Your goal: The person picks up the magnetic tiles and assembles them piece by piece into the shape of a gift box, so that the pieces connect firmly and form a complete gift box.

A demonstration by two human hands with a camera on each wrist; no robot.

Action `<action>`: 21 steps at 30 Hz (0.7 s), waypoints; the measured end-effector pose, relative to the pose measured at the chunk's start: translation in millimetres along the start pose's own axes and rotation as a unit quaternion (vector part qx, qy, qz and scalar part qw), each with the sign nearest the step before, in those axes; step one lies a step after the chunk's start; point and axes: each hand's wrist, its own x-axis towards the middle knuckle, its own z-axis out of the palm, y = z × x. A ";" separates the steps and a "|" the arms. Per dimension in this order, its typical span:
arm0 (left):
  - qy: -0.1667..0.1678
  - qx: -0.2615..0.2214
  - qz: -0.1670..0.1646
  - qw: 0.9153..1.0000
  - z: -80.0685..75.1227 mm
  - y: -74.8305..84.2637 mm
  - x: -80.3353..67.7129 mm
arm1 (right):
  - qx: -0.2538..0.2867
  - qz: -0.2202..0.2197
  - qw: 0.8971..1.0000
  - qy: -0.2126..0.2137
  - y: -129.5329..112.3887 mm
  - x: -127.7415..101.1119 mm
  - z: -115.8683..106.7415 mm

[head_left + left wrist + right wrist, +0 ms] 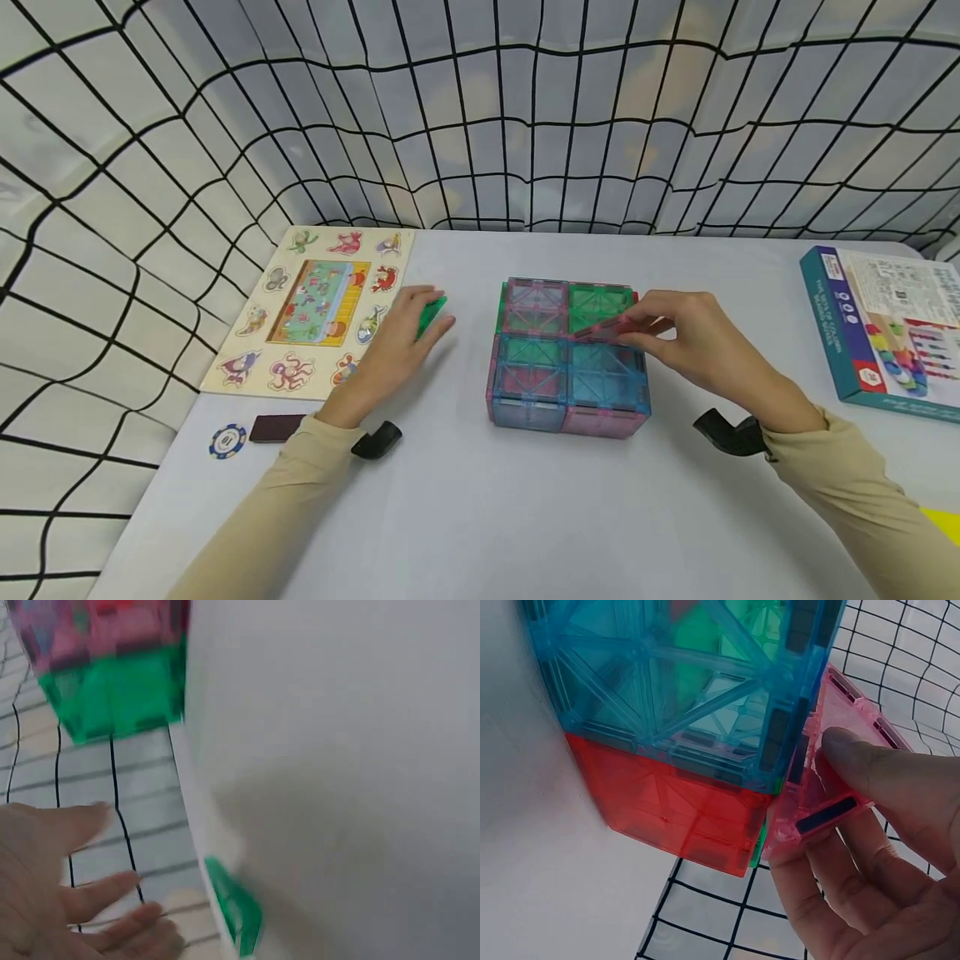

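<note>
A low box built from see-through magnetic tiles [529, 354] stands on the white table, with blue, pink, green and red panels. Above its top, my right hand [693, 346] pinches a pink triangular magnetic tile [849, 724] between thumb and fingers. One edge of that triangle meets the top of the box in the right wrist view. My left hand [397, 346] is held off to the left with its fingers relaxed and spread. Near it, a small green magnetic tile [238, 909] lies on the table, apart from the fingers in the left wrist view.
A wooden sea-animal puzzle board [300, 292] lies at the back left. Before it are a dark rectangular piece [275, 428] and a blue-and-white poker chip [227, 441]. On the right sits a boxed set [885, 333]. Black netting borders the table's back and left.
</note>
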 end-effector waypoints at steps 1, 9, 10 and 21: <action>0.004 0.027 -0.010 1.000 -4.1 -4.0 3.1 | 0.002 0.002 1.000 -0.002 -0.3 -0.1 -0.4; -0.047 0.148 -0.026 0.988 -15.8 -18.6 7.8 | 0.000 0.017 1.000 -0.006 -1.4 -1.6 -1.1; -0.048 0.155 -0.015 0.987 -15.9 -18.9 7.9 | 0.000 0.017 1.000 -0.005 -1.3 -1.5 -1.0; -0.065 0.110 0.000 0.992 -20.5 -16.7 13.0 | 0.008 0.009 1.000 -0.004 0.8 -1.8 -0.6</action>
